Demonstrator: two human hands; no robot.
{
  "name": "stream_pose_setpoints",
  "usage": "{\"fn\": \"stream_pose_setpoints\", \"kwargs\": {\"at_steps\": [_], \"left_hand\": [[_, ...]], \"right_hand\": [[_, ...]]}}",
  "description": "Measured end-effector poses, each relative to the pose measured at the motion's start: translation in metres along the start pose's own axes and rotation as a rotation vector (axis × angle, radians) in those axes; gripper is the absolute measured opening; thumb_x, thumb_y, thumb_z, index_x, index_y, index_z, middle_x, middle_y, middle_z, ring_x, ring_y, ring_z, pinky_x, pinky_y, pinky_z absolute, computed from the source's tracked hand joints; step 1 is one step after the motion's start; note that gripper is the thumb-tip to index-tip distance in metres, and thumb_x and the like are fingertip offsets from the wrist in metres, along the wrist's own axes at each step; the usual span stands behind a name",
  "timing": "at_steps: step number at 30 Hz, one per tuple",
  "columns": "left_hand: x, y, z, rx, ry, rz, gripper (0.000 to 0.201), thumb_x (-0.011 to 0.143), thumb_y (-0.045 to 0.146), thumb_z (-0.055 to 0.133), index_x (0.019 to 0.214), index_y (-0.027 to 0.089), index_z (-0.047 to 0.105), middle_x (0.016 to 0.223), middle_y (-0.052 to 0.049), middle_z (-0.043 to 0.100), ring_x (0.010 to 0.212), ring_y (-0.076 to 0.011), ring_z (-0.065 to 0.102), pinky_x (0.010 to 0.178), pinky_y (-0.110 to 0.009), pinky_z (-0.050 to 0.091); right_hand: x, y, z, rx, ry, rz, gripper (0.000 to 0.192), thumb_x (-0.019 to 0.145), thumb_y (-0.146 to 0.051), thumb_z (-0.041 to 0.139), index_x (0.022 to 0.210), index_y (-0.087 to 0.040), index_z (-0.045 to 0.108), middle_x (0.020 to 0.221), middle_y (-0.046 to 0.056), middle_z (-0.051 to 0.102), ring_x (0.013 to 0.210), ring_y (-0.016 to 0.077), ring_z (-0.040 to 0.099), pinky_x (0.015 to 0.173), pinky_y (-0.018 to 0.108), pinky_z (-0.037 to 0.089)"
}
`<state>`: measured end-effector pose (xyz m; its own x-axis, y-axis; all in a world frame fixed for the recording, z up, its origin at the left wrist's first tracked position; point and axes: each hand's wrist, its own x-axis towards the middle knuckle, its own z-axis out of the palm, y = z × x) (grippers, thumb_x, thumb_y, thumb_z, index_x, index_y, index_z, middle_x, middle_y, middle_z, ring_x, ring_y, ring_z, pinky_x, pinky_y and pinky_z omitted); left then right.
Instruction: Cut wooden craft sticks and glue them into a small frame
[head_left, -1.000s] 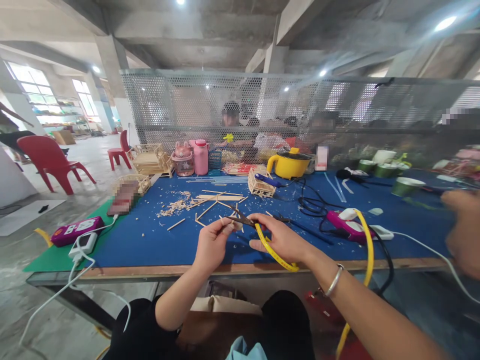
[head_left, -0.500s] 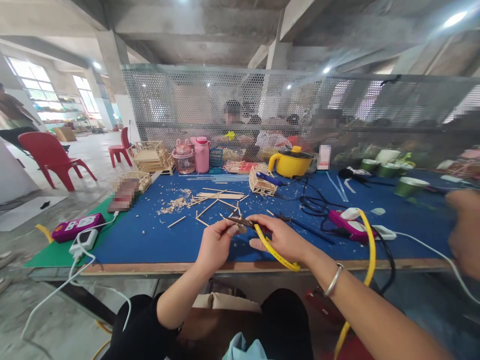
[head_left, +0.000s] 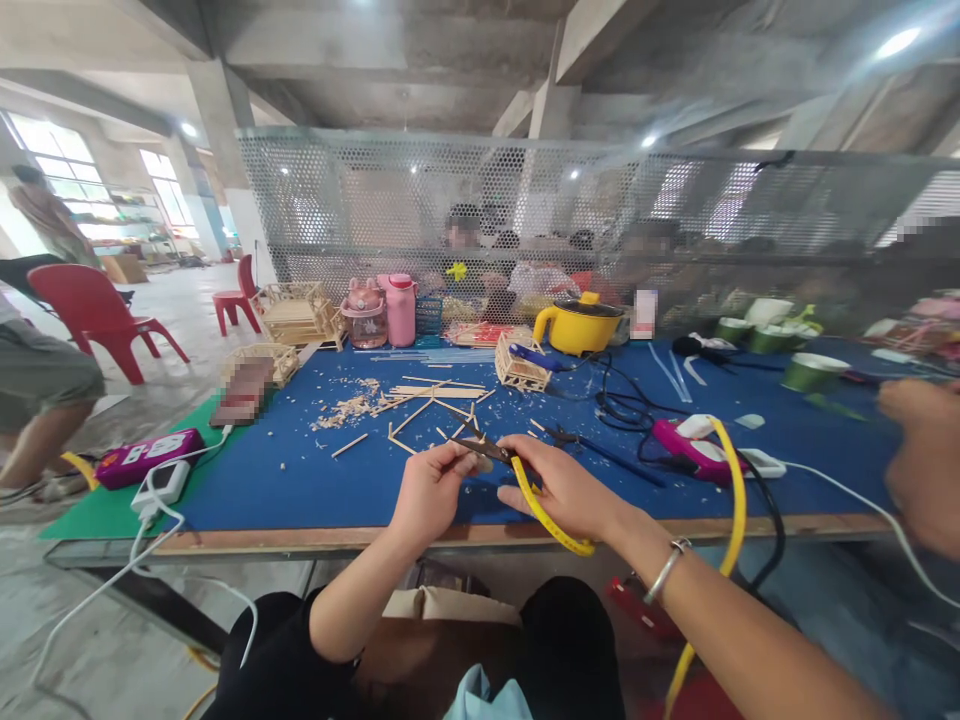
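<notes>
My right hand (head_left: 559, 485) is closed around the yellow handles of a pair of scissors (head_left: 499, 452). Their dark blades point left and stand apart, close over the fingertips of my left hand (head_left: 435, 485). Thumb and fingers of that hand are pinched together at the blades; whatever small piece they hold is hidden. Just beyond both hands, thin wooden sticks (head_left: 412, 425) lie on the blue table top, some joined at angles. Further back, more sticks lie bundled beside a pile of wood shavings (head_left: 349, 408).
A small wooden stick frame (head_left: 521, 372) holds a blue-handled tool near a yellow pot (head_left: 581, 328). Purple power strips (head_left: 694, 450) and loose cables lie right and left. Green cups (head_left: 816, 372) stand at right, near another person's blurred hand (head_left: 926, 460). Perforated metal screen (head_left: 405, 200) behind.
The scissor blades have spread wider apart beside my left fingertips. Both hands stay nearly in place. At the far left, a walking person's legs have come into view.
</notes>
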<state>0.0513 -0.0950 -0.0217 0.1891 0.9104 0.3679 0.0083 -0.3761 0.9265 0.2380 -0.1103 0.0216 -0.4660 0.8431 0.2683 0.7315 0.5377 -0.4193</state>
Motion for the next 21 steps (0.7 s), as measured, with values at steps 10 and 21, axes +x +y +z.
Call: {"fn": "stream_pose_setpoints", "kwargs": {"at_steps": [10, 21], "left_hand": [[-0.0009, 0.0025, -0.0012, 0.000, -0.031, 0.050, 0.019, 0.083, 0.026, 0.054, 0.084, 0.017, 0.070, 0.080, -0.002, 0.071, 0.076, -0.0152, 0.062, 0.075, -0.025, 0.048], [-0.0049, 0.0063, 0.0012, 0.043, 0.024, -0.001, 0.021, 0.083, 0.025, 0.052, 0.086, 0.018, 0.072, 0.079, -0.003, 0.072, 0.072, -0.0158, 0.062, 0.072, -0.026, 0.049]], "right_hand": [[0.0011, 0.0004, -0.0064, 0.189, -0.117, -0.037, 0.041, 0.080, -0.036, 0.061, 0.115, -0.019, 0.052, 0.093, 0.002, 0.059, 0.079, 0.0145, 0.052, 0.071, 0.025, 0.043], [0.0010, 0.0007, -0.0035, -0.048, 0.020, -0.028, 0.037, 0.078, -0.043, 0.061, 0.107, -0.020, 0.060, 0.087, 0.004, 0.066, 0.074, 0.0172, 0.058, 0.066, 0.026, 0.043]]}}
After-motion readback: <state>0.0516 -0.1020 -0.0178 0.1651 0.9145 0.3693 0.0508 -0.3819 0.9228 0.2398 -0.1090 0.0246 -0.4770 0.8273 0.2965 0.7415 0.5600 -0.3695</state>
